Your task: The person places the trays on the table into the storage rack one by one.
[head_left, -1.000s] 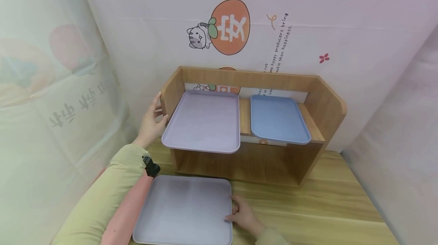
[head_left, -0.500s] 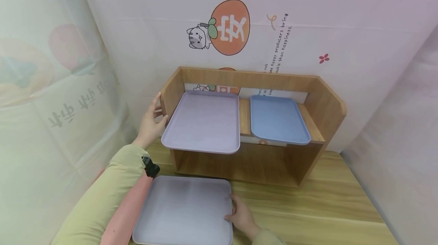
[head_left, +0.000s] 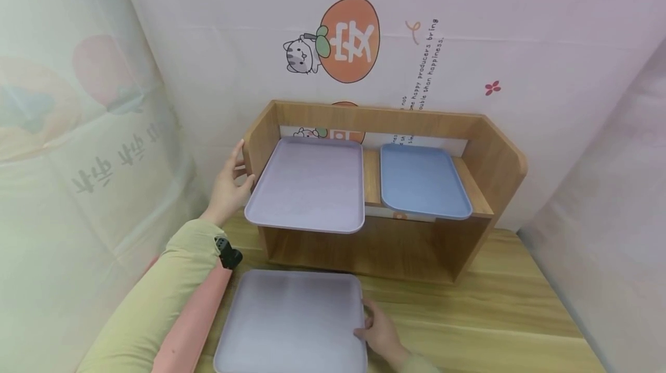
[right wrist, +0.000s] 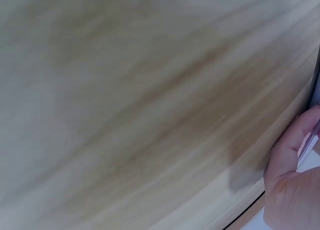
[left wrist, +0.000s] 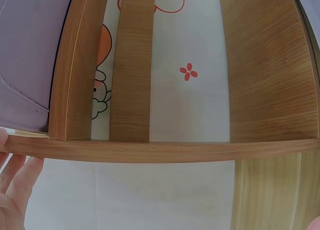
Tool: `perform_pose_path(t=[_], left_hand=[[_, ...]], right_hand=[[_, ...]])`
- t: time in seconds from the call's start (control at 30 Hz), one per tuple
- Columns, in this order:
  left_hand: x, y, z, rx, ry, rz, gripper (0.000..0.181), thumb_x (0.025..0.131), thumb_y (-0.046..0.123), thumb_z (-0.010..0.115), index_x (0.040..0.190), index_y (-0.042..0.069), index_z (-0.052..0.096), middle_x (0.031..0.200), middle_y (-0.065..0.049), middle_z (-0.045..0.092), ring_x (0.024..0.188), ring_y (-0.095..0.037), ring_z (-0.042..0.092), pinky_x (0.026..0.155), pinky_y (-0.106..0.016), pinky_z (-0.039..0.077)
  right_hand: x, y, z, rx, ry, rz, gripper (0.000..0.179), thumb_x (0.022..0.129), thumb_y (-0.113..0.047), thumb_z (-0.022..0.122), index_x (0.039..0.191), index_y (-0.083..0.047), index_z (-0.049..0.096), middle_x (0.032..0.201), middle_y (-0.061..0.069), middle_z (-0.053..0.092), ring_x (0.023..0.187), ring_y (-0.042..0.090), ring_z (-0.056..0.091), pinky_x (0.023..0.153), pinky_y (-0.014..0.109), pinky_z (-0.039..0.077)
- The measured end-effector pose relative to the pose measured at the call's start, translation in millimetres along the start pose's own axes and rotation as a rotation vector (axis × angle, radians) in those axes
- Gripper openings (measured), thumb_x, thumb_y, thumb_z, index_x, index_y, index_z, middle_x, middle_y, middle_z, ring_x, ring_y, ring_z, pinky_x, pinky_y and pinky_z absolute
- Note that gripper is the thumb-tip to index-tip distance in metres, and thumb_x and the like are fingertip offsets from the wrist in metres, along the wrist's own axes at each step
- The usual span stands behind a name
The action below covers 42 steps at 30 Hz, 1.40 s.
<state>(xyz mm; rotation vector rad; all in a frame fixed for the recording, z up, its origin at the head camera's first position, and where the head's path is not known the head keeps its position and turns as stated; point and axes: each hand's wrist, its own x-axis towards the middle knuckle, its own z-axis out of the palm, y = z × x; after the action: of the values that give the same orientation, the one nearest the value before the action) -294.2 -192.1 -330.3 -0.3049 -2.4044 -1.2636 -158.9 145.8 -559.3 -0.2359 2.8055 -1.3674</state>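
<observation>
A large pale lilac tray [head_left: 291, 321] is on the table in front of a wooden desk shelf [head_left: 380, 111]. My right hand [head_left: 382, 329] pinches this tray's right edge, thumb on the rim; the other fingertips are hidden. In the right wrist view, the hand [right wrist: 290, 175] shows at the right border with a sliver of tray. Against the shelf's left side panel, my left hand [head_left: 226, 191] rests with fingers spread along the outer face. The left wrist view shows its fingers [left wrist: 25, 180] touching that panel's edge [left wrist: 165, 152].
On the shelf's upper board sit another lilac tray [head_left: 312, 185] and a smaller blue tray [head_left: 424, 179], both jutting past its front edge. A pink object [head_left: 192, 327] lies beneath my left forearm. Printed cloth [head_left: 218, 55] hangs behind the wood-grain table [head_left: 499, 315].
The tray on the table has slid a little to the right, together with my right hand at its edge. My left hand and the trays on the shelf stay in place.
</observation>
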Motion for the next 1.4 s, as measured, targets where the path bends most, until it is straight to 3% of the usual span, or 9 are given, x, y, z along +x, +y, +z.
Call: perform_pose_path(t=[0.43, 0.57, 0.77, 0.9, 1.1, 1.23, 1.4], left_hand=[[-1.5, 1.7, -1.2, 0.005, -0.002, 0.016, 0.079, 0.092, 0.0, 0.054, 0.152, 0.03, 0.012, 0.133, -0.027, 0.046, 0.117, -0.044, 0.053, 0.089, -0.054, 0.051], [-1.2, 1.2, -1.0, 0.006, 0.0, 0.018, 0.079, 0.092, 0.0, 0.055, 0.152, 0.029, 0.013, 0.133, -0.027, 0.046, 0.117, -0.044, 0.053, 0.088, -0.053, 0.051], [-0.9, 1.0, -0.8, 0.006, -0.004, 0.008, 0.079, 0.092, 0.001, 0.055, 0.152, 0.03, 0.012, 0.133, -0.027, 0.046, 0.118, -0.044, 0.053, 0.088, -0.053, 0.051], [-0.7, 0.3, -0.9, 0.003, -0.006, 0.005, 0.079, 0.092, 0.001, 0.054, 0.152, 0.03, 0.012, 0.134, -0.026, 0.045, 0.118, -0.044, 0.053, 0.089, -0.053, 0.051], [-0.8, 0.6, -1.1, 0.005, -0.004, 0.006, 0.08, 0.092, 0.001, 0.054, 0.152, 0.031, 0.011, 0.134, -0.026, 0.045, 0.118, -0.044, 0.052, 0.089, -0.053, 0.051], [-1.3, 1.6, -1.0, 0.008, 0.001, 0.016, 0.079, 0.092, 0.0, 0.054, 0.152, 0.029, 0.012, 0.133, -0.027, 0.046, 0.117, -0.044, 0.054, 0.088, -0.053, 0.052], [-1.5, 2.1, -0.8, 0.007, 0.0, 0.01, 0.079, 0.092, 0.0, 0.054, 0.152, 0.03, 0.012, 0.133, -0.026, 0.046, 0.117, -0.043, 0.054, 0.088, -0.053, 0.052]], right_hand=[[-5.0, 5, -15, 0.028, -0.036, 0.098, 0.07, 0.071, 0.0, 0.074, 0.131, 0.012, 0.04, 0.059, 0.001, 0.052, 0.052, 0.01, 0.047, 0.044, 0.022, 0.042], [-4.7, 8, -20, 0.076, -0.059, 0.126, 0.056, 0.073, 0.001, 0.07, 0.12, 0.02, 0.047, 0.074, 0.015, 0.063, 0.064, 0.021, 0.061, 0.056, 0.03, 0.054], [-7.0, 8, -25, 0.137, -0.062, 0.181, 0.037, 0.076, 0.003, 0.064, 0.108, 0.02, 0.055, 0.077, 0.009, 0.06, 0.071, 0.017, 0.057, 0.062, 0.031, 0.054], [-6.2, 4, -28, 0.174, -0.059, 0.22, 0.036, 0.078, 0.004, 0.062, 0.109, 0.02, 0.052, 0.088, 0.018, 0.063, 0.079, 0.025, 0.061, 0.07, 0.039, 0.056], [-6.6, 10, -34, 0.354, -0.144, 0.252, 0.045, 0.087, -0.002, 0.056, 0.123, 0.02, 0.038, 0.117, 0.041, 0.05, 0.093, 0.038, 0.063, 0.074, 0.047, 0.057], [-9.4, 18, -37, 0.504, -0.219, 0.23, 0.054, 0.089, -0.002, 0.055, 0.13, 0.017, 0.027, 0.124, 0.044, 0.043, 0.092, 0.031, 0.065, 0.072, 0.046, 0.058], [-10.7, 25, -44, 0.611, -0.293, 0.219, 0.069, 0.088, -0.003, 0.058, 0.139, 0.013, 0.014, 0.13, 0.043, 0.04, 0.092, 0.025, 0.064, 0.074, 0.048, 0.057]])
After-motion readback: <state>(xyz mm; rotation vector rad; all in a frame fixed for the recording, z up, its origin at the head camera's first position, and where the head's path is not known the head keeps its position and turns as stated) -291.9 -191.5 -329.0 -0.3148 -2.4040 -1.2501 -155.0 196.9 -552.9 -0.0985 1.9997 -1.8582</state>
